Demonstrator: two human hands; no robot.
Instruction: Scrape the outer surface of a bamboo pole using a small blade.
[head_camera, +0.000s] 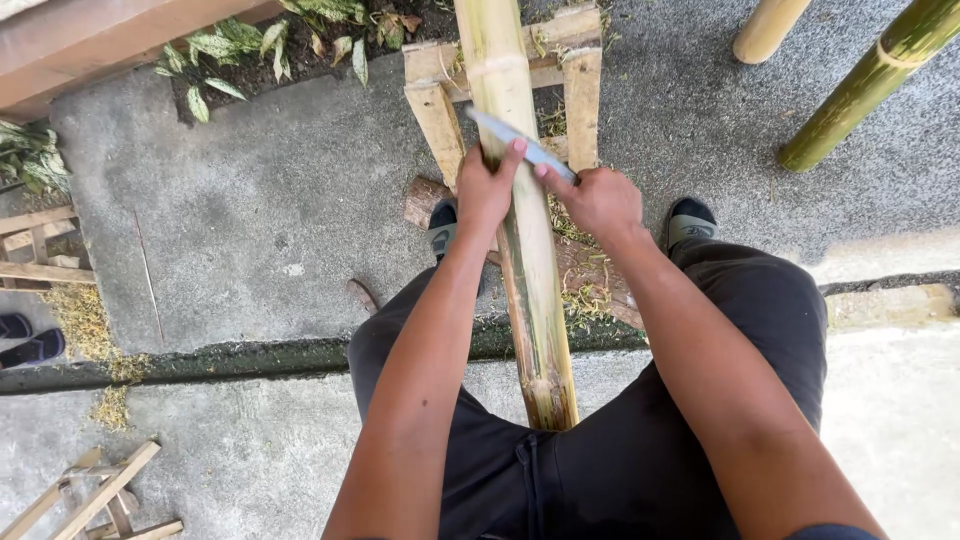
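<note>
A long yellowish bamboo pole (530, 270) runs from between my legs up over a wooden frame stand (580, 95). My left hand (485, 190) wraps the pole's left side, thumb up against a grey knife blade (515, 140) that lies slantwise across the bamboo. My right hand (600, 200) is closed on the knife's handle at the pole's right side. Bamboo shavings (575, 300) lie under the pole on the ground.
Two more bamboo poles (870, 80) lean at the upper right. Leafy plants (250, 45) border the concrete at the top. A wooden frame (35, 245) and sandals (30, 340) sit far left. Wood slats (100, 495) lie at the lower left. My sandalled feet (690, 220) flank the stand.
</note>
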